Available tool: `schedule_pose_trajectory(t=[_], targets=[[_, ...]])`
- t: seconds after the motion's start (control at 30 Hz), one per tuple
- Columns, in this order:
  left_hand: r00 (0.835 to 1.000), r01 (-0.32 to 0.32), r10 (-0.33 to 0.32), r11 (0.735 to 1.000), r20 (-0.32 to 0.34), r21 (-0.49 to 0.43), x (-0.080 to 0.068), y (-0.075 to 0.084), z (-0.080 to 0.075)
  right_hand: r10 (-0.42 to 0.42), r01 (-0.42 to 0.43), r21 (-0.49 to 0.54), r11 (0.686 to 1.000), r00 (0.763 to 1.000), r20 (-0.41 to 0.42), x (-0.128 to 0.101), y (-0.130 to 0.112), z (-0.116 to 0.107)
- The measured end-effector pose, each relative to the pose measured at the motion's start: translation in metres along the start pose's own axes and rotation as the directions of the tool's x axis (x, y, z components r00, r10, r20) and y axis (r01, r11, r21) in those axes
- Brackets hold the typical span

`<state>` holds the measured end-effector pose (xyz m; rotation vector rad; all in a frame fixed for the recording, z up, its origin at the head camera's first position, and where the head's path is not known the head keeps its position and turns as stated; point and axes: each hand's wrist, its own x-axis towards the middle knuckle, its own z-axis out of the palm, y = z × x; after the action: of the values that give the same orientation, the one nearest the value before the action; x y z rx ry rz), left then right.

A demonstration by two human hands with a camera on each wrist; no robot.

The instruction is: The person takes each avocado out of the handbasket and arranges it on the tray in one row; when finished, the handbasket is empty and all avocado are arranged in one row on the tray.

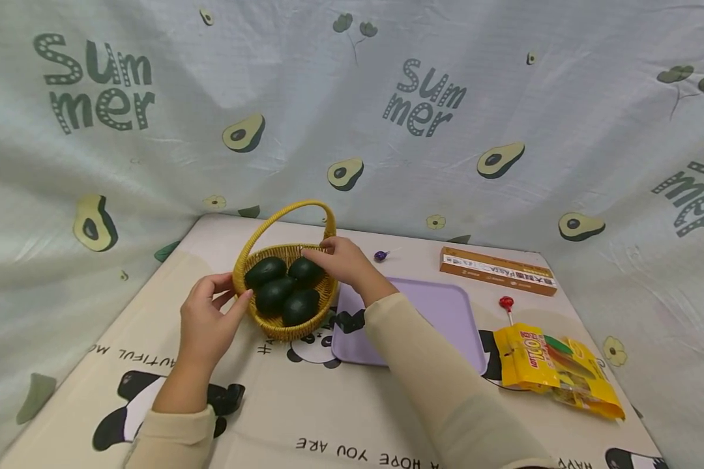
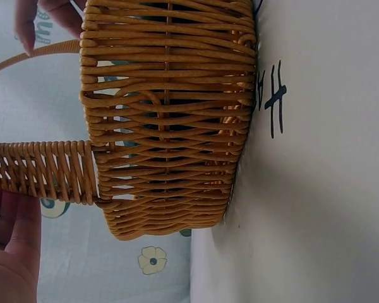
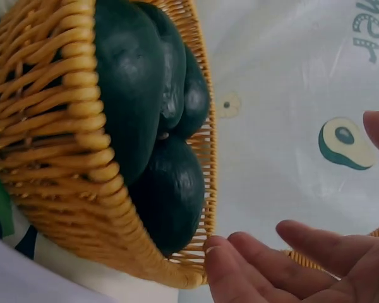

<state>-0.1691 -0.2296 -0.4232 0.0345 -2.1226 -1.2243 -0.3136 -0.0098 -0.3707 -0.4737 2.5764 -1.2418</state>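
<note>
A yellow woven basket (image 1: 270,324) with an arched handle stands on the table and holds several dark green avocados (image 1: 281,290). My left hand (image 1: 229,294) is beside the basket's left wall, fingers relaxed, with the thumb tip against the rim. My right hand (image 1: 324,255) reaches over the right rim, its fingertips at the nearest avocado (image 1: 305,270); no grip shows. The left wrist view shows the basket wall (image 2: 167,120) and my left palm (image 2: 12,252). In the right wrist view the avocados (image 3: 145,113) lie inside the basket (image 3: 57,164), and my right fingers (image 3: 271,265) are loosely spread beside it.
A lilac tray (image 1: 440,312) lies right of the basket. Behind it are a long brown box (image 1: 497,270) and a purple lollipop (image 1: 381,255). A red lollipop (image 1: 507,305) and a yellow snack bag (image 1: 557,371) lie at the right. Avocado-print cloth (image 1: 387,98) walls the table.
</note>
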Motion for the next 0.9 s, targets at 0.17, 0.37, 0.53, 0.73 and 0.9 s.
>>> schedule_pose_trajectory(t=[0.17,0.37,0.53,0.73,0.9], targets=[[1.0,-0.004,0.004,1.0,0.005,0.005,0.001,0.0,0.0,0.022,-0.021,-0.014,1.0,0.999,0.032,0.005,-0.003,0.002],[1.0,0.005,-0.005,1.0,0.01,0.016,0.001,0.002,-0.001,0.024,-0.021,-0.046,0.999,0.998,0.06,0.011,-0.007,0.006],[1.0,0.008,-0.008,1.0,0.014,0.008,0.001,0.002,-0.001,0.073,-0.067,-0.089,0.994,0.995,0.063,0.015,-0.01,0.009],[1.0,0.019,-0.019,1.0,0.024,0.003,0.001,0.002,-0.002,0.117,-0.106,-0.108,0.988,0.989,0.094,0.021,-0.013,0.014],[0.999,0.021,-0.02,1.0,0.028,-0.014,0.002,0.001,-0.002,0.14,-0.125,-0.119,0.985,0.983,0.123,0.023,-0.015,0.017]])
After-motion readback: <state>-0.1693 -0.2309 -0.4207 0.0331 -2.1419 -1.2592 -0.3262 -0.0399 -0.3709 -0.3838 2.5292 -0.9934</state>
